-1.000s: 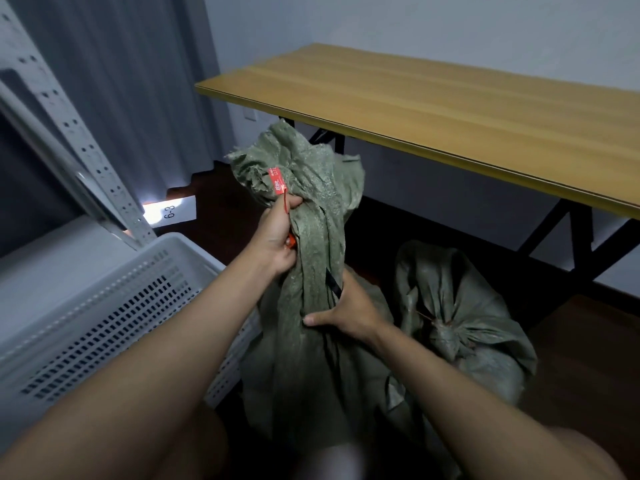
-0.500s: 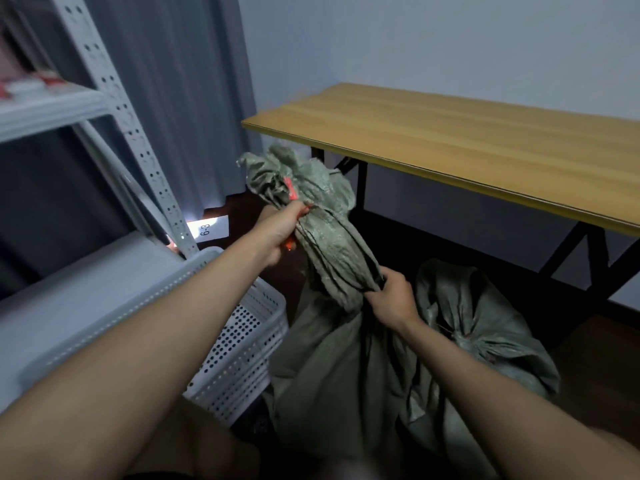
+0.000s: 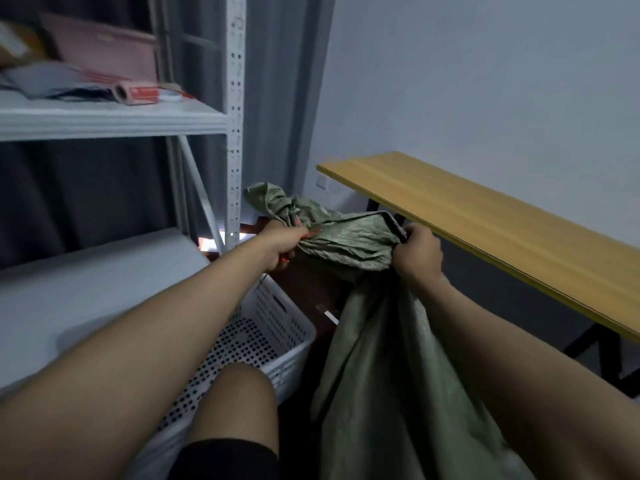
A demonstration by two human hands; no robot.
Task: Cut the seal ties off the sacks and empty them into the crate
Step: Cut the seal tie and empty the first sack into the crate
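A green woven sack (image 3: 377, 358) hangs in front of me, its neck pulled sideways and held up. My left hand (image 3: 282, 245) grips the bunched neck just below the crumpled top, where a red seal tie (image 3: 299, 221) shows in part. A small red-handled tool seems to sit in that same fist, mostly hidden. My right hand (image 3: 417, 256) clutches a fold of the sack to the right, at about the same height. The white perforated crate (image 3: 277, 327) stands on the floor below my left arm, beside the sack.
A white metal shelf rack (image 3: 235, 133) rises on the left, with pink packages and a roll on its upper shelf. A wooden table (image 3: 485, 223) on black legs runs along the wall at right. My bare knee (image 3: 239, 400) is at the bottom centre.
Both hands have lifted the sack and stretched its neck sideways, toward the crate. My view has swung up and left, so the second sack on the floor is out of sight.
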